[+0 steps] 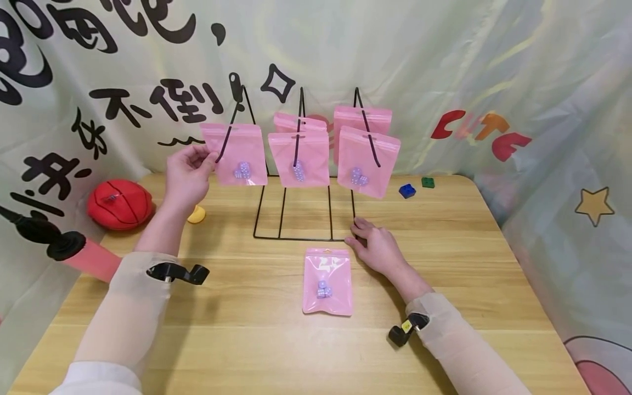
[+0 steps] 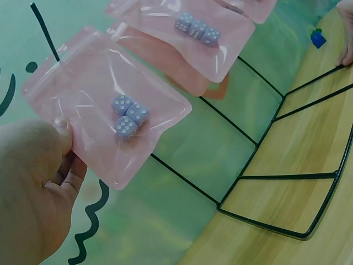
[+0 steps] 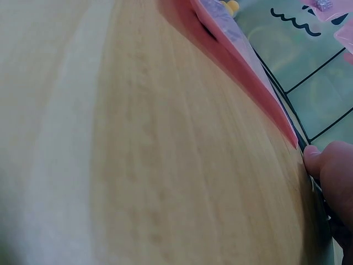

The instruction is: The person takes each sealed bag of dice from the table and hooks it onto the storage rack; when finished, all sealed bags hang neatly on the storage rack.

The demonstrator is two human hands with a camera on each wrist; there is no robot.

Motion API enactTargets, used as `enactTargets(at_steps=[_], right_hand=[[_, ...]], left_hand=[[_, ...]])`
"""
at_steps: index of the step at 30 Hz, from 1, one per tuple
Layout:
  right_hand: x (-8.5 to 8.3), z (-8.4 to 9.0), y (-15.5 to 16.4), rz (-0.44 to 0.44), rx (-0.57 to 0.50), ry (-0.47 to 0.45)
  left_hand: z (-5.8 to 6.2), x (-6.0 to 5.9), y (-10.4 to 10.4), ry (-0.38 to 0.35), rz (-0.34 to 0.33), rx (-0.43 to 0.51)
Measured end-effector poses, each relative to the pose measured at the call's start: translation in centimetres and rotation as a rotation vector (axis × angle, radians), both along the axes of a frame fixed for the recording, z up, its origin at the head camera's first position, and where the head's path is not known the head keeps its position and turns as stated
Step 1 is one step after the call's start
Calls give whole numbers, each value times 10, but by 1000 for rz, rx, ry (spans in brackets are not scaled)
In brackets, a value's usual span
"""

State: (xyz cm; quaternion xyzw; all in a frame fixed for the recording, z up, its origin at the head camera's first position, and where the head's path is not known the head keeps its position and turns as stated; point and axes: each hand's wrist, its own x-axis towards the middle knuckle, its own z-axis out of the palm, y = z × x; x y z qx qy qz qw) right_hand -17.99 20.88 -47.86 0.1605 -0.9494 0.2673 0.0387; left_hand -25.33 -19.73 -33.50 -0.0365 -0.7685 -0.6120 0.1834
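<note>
Head view: the left hand [image 1: 186, 176] pinches the left edge of a pink pouch [image 1: 237, 153] that hangs on the leftmost hook of a black wire rack [image 1: 296, 219], thumb on the front face and fingers behind it. The left wrist view shows the thumb [image 2: 62, 132] pressed on the pouch's lower corner, with three pale dice [image 2: 128, 116] bunched in its middle. Two more pouches hang on the middle hook [image 1: 299, 158] and two on the right one [image 1: 367, 160], their side edges just apart from each other. The right hand [image 1: 377, 247] lies flat on the wooden table [image 1: 444, 263] with relaxed fingers, fingertips touching the front right corner of the rack's base; it grips nothing. Just left of that hand, in front of the base bar, another pink pouch [image 1: 328, 281] lies flat with dice inside, its top edge near the wire. A red ball [image 1: 120, 204] and a yellow piece [image 1: 196, 214] sit near the table's far left edge; a blue block [image 1: 407, 190] and a green block [image 1: 428, 182] sit behind the rack's right side. Bare wood spreads across the near half of the table and to the right of the right hand, up to the cloth backdrop [image 1: 543, 82].
</note>
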Motion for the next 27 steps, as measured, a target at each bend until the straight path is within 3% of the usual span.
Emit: enactTargets(at_steps=[16,27], right_hand=[[1,-2,-2,0,-8,-9],[0,0,-1,2,-3,-2]], left_hand=[[-1,-8,2,-7,11,12],[-4,-2,-8,-15,-5,-22]])
